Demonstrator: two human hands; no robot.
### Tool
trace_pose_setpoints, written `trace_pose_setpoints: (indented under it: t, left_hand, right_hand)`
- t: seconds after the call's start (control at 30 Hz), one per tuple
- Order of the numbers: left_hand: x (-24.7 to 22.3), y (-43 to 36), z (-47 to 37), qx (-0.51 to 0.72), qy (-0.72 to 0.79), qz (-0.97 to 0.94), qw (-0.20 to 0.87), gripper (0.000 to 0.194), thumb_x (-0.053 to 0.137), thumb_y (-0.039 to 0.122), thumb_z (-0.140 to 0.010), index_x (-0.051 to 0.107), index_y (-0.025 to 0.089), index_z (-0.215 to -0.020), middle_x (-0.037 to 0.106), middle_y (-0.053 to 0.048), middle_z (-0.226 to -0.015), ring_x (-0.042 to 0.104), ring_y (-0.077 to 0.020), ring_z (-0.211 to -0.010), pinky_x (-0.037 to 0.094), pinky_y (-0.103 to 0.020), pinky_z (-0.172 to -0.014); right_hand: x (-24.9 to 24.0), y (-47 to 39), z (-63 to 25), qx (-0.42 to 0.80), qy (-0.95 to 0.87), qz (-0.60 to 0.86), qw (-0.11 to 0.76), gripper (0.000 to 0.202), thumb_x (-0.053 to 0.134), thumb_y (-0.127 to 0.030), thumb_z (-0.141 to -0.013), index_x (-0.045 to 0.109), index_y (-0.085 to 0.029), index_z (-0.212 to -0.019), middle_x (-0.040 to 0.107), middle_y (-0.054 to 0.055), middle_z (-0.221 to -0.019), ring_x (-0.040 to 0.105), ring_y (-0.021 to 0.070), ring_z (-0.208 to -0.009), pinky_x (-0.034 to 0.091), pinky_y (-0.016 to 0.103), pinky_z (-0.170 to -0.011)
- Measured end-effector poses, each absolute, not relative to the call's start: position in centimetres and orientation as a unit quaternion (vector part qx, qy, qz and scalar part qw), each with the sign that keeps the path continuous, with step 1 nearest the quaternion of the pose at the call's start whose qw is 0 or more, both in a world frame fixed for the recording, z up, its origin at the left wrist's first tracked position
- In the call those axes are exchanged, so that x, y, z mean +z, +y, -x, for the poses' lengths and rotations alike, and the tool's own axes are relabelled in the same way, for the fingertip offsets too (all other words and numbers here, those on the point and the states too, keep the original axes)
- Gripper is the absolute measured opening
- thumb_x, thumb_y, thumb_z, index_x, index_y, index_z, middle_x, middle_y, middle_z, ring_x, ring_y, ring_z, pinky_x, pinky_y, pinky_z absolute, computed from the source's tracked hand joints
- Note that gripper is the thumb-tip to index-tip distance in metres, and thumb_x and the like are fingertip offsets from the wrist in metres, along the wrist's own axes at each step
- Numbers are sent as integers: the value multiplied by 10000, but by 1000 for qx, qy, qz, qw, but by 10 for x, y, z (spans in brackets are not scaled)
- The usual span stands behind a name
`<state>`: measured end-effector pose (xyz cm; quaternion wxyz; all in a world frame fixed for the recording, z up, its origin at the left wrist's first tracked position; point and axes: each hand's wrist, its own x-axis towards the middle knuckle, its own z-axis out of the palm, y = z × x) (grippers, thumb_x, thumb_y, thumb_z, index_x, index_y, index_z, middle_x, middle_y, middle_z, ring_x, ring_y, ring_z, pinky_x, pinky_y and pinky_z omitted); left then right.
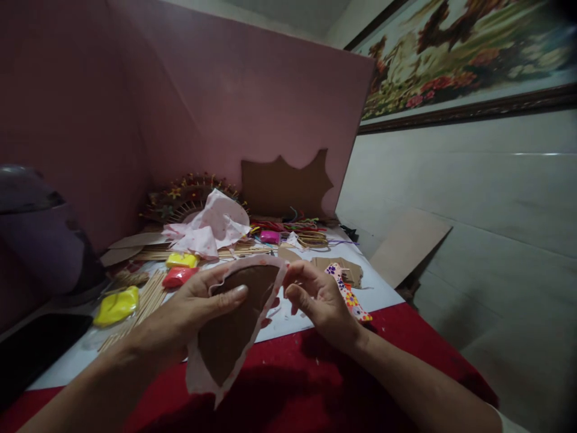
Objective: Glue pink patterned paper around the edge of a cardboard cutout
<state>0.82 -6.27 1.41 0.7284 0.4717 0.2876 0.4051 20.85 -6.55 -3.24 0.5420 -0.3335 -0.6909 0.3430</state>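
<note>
A brown cardboard piece (238,325) with pale pink fabric (201,367) folded round its edges is held up above the red cloth. My left hand (198,307) grips it from the left side, thumb flat on the cardboard face and the fingers behind it. At the upper right corner my right hand (318,297) pinches the fabric edge between bent fingers. The fabric's lower end hangs loose in a point.
Behind lie crumpled pink fabric (211,225), yellow packets (117,305), a red packet (179,276), wooden sticks (146,304) and a flowered piece (347,294). A dark flat object (45,346) is at left; cut cardboard (283,186) leans on the pink panel.
</note>
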Motion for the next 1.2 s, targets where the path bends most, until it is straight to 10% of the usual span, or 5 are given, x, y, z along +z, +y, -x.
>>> trace_pose_setpoints:
  t: [0.73,0.93,1.2]
  left_hand:
    - [-4,-63,-15,360,307,-511,718,359,691,234,-742,669,257,-1099,738,-101,-959,680,-250,-845,514,-375,-798]
    - [-10,-60,-14,345,293,-506,734,385,671,245,-761,641,249,-1145,739,-112,-969,679,-244,-842,503,-327,-763]
    - [-14,-55,-11,337,302,-485,749,446,673,254,-760,602,256,-1200,733,-97,-981,677,-227,-820,490,-313,-748]
  right_hand:
    - [-28,-65,-205,422,-600,294,613,132,678,-292,-767,674,-176,-706,569,-32,-587,514,63,-409,437,179,-361]
    - [-35,-64,-206,277,-658,278,643,48,649,-163,-793,681,-199,-793,563,0,-751,542,71,-496,463,176,-375]
    - [-42,-59,-222,-104,-824,250,499,426,445,-10,-861,529,-211,-1227,643,90,-938,618,168,-817,546,305,-656]
